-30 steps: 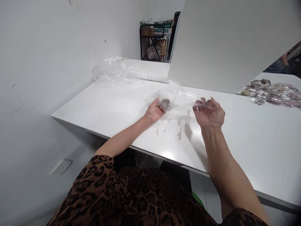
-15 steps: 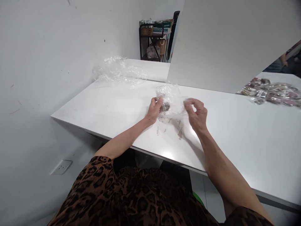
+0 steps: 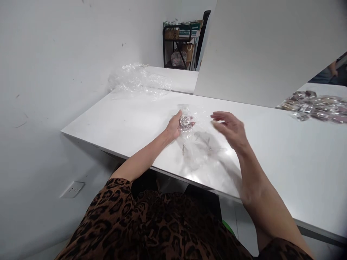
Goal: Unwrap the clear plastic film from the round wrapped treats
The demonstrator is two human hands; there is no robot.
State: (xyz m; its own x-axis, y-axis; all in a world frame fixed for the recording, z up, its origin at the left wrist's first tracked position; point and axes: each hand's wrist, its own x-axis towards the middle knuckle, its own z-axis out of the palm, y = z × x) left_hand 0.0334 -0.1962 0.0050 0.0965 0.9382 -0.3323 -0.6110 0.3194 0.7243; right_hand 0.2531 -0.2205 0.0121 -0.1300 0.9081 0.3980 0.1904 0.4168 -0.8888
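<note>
Slightly left of the table's middle, my left hand (image 3: pixel 174 124) is closed around a crumpled clear plastic bag (image 3: pixel 187 135). A small dark reddish-brown item (image 3: pixel 185 122) shows blurrily through the plastic at my fingers; its kind cannot be made out. Loose, see-through film spreads from that hand down over the table toward the front edge. To the right, my right hand (image 3: pixel 230 130) hovers above the tabletop, thumb and fingers apart, nothing between them. Brownish flecks (image 3: pixel 183 150) lie on the white surface under the film.
The white table (image 3: pixel 271 162) meets a wall on the left. Crumpled clear plastic (image 3: pixel 138 81) lies at its back left. A pale upright panel (image 3: pixel 257 54) rises behind. Several wrapped items (image 3: pixel 320 106) are piled at the right. A shelf rack (image 3: pixel 176 45) stands farther back.
My right hand has spread its fingers and shifted slightly right, apart from the plastic. The film has dropped toward the front edge. My left hand still grips, slightly farther left.
</note>
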